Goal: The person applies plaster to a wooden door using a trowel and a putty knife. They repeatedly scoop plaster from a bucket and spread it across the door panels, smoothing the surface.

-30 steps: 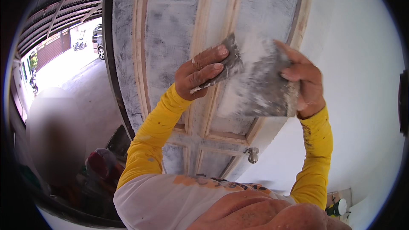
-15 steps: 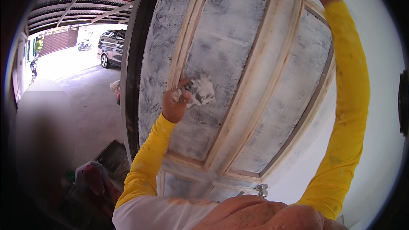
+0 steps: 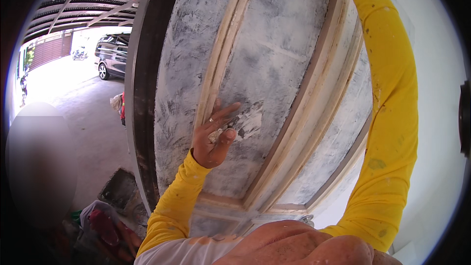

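Observation:
My left hand (image 3: 212, 140) is raised in front of a panelled door (image 3: 274, 68) with patchy grey and white coating. Its fingers stretch out and a ring shows on one. Between thumb and fingers sits a flat plate (image 3: 251, 121) smeared with whitish putty; its handle, if any, is hidden by the hand. Both forearms wear paint-spotted yellow sleeves. My right arm (image 3: 392, 108) reaches up past the door's right side and leaves the picture at the top, so the right hand is out of sight.
A dark door frame (image 3: 142, 83) stands to the left. Beyond it lies a roofed driveway with a parked van (image 3: 112, 55). At lower left are a dark tray-like box (image 3: 117, 187) and a red item (image 3: 104, 226) among bags. A metal doorknob (image 3: 307, 219) shows low on the door.
My right hand has gone out of the top of the picture, its arm shifting left across the door. My left hand and the plate sit slightly lower and further right; the view has shifted too.

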